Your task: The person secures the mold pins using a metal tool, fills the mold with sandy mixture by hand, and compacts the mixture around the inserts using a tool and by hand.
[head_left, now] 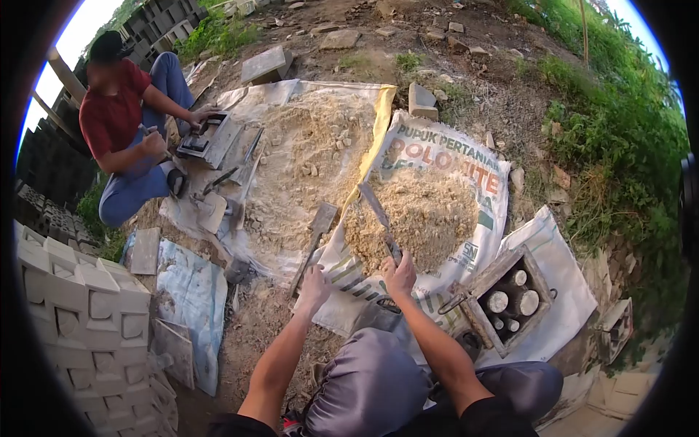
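Observation:
My right hand is closed around the handle of a trowel. Its long narrow blade points up and away, over a heap of pale, crumbly sandy material on a printed white sack. My left hand is closed at the sack's near-left side. What its fingers hold, if anything, is hidden. Just left of it lies a wooden paddle, its handle running down beside the hand. Right of my knees, a wooden box mould with several round, sandy-topped cylinders inside rests on another white sack.
At the left, a co-worker in a red shirt crouches with a hand on a box mould. A second sandy heap spreads between us. Stacked pale blocks stand left; loose concrete blocks lie beyond. Greenery borders the right.

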{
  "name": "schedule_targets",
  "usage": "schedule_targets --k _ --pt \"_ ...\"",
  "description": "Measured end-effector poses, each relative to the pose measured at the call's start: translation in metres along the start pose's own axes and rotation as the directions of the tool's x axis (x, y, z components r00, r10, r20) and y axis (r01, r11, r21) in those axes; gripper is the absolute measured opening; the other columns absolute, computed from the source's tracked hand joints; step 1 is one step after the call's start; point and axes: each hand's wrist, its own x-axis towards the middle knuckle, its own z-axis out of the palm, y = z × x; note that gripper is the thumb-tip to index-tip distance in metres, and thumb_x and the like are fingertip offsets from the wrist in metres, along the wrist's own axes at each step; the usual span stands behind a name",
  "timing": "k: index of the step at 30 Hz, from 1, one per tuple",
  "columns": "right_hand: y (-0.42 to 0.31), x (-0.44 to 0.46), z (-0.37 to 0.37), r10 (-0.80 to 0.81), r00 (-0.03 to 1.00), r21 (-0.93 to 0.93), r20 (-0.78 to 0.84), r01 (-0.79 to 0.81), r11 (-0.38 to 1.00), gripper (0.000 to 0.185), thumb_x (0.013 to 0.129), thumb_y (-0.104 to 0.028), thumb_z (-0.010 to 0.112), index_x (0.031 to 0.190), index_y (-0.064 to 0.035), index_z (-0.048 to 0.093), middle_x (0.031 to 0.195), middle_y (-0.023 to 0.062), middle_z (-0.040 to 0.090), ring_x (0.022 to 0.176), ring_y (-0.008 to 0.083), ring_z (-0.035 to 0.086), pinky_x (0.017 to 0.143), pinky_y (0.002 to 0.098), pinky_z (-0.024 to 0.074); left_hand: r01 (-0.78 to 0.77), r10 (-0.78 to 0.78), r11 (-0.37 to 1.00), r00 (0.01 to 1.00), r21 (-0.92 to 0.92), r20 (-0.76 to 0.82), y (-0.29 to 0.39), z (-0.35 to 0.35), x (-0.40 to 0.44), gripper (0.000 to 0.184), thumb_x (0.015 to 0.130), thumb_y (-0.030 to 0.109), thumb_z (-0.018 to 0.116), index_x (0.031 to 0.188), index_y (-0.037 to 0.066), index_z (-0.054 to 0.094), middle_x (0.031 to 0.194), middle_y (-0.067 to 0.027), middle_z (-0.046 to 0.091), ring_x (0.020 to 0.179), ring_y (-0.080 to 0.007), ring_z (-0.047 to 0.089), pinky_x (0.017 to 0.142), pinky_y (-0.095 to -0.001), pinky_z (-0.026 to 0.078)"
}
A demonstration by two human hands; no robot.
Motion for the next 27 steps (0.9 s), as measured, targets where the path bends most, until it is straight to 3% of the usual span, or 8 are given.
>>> schedule_targets --k 4,10,14,16,18,20,23,27 --pt "-0.022 0.030 -0.043 0.323 0.943 0.104 0.082 -0.331 0.938 0.049 0.086 -0.038 0.062 0.109 0.0045 0.053 0.097 0.0246 0.061 0.087 0.0416 0.060 0.075 0.0489 0.0454 -0.134 0.142 0.981 0.989 -0.141 0.042 0.049 0.032 0.018 0.029 0.083 0.008 0.057 0.111 0.002 0.053 0.103 -0.0215 0.056 0.094 -0.0382 0.058 0.080 -0.0483 0.047" --pt "0.029 0.061 -0.052 0.534 0.797 0.340 -0.282 -0.437 0.832 0.051 0.084 -0.034 0.061 0.113 0.0058 0.050 0.100 0.0272 0.059 0.094 0.0416 0.058 0.085 0.0465 0.0440 -0.026 0.139 0.904 0.962 -0.426 0.235 0.164 0.018 0.039 0.030 0.087 0.017 0.057 0.113 0.001 0.054 0.091 -0.0172 0.063 0.079 -0.0281 0.064 0.070 -0.0379 0.050" --pt "0.020 0.078 -0.091 0.707 0.701 -0.030 -0.091 -0.712 0.702 0.063 0.082 -0.023 0.057 0.129 0.0110 0.033 0.132 0.0321 0.038 0.117 0.0458 0.045 0.098 0.0444 0.0406 -0.078 0.270 0.888 0.886 -0.454 0.377 0.211 0.034 0.064 0.030 0.086 0.021 0.058 0.109 0.002 0.058 0.089 -0.0156 0.065 0.080 -0.0267 0.065 0.073 -0.0360 0.051" --pt "0.006 0.084 -0.118 0.476 0.858 -0.369 -0.193 -0.513 0.775 0.066 0.081 -0.020 0.056 0.133 0.0113 0.030 0.138 0.0308 0.029 0.123 0.0464 0.038 0.099 0.0444 0.0391 -0.057 0.319 0.883 0.802 -0.467 0.505 0.255 0.017 0.077 0.030 0.085 0.022 0.057 0.107 0.003 0.060 0.089 -0.0155 0.066 0.079 -0.0267 0.065 0.074 -0.0359 0.051" --pt "0.030 0.119 -0.147 0.378 0.923 -0.422 -0.075 -0.372 0.827 0.065 0.081 -0.021 0.056 0.135 0.0076 0.033 0.130 0.0253 0.044 0.115 0.0401 0.051 0.095 0.0441 0.0433 -0.327 0.445 0.895 0.705 -0.303 0.552 0.307 -0.013 0.084 0.033 0.086 0.024 0.059 0.107 -0.001 0.059 0.090 -0.0114 0.066 0.075 -0.0176 0.064 0.071 -0.0326 0.051" --pt "-0.001 0.169 -0.216 0.137 0.514 -0.029 0.847 -0.213 0.977 0.054 0.084 -0.022 0.054 0.132 0.0006 0.043 0.113 0.0221 0.061 0.100 0.0366 0.062 0.087 0.0442 0.0480 -0.422 0.512 0.859 0.709 -0.289 0.485 0.362 -0.050 0.075 0.033 0.086 0.024 0.058 0.106 -0.001 0.060 0.091 -0.0123 0.067 0.076 -0.0184 0.065 0.072 -0.0333 0.051" --pt "-0.022 0.204 -0.286 0.302 0.771 -0.616 0.561 0.145 0.774 0.042 0.089 -0.027 0.052 0.126 -0.0048 0.052 0.097 0.0211 0.068 0.090 0.0372 0.066 0.080 0.0452 0.0503 -0.588 0.626 0.779 0.706 -0.219 0.330 0.432 -0.081 0.064 0.031 0.087 0.024 0.057 0.109 0.002 0.060 0.095 -0.0136 0.068 0.083 -0.0225 0.066 0.076 -0.0352 0.051" --pt "-0.117 0.125 -0.403 0.163 0.984 -0.434 0.079 -0.113 0.894 0.035 0.089 -0.025 0.054 0.114 -0.0007 0.059 0.099 0.0248 0.066 0.095 0.0386 0.064 0.081 0.0465 0.0511 -0.802 0.798 0.597 0.595 0.007 0.096 0.482 -0.127 -0.001 0.031 0.090 0.023 0.055 0.114 0.003 0.057 0.096 -0.0149 0.067 0.088 -0.0266 0.065 0.079 -0.0375 0.050"
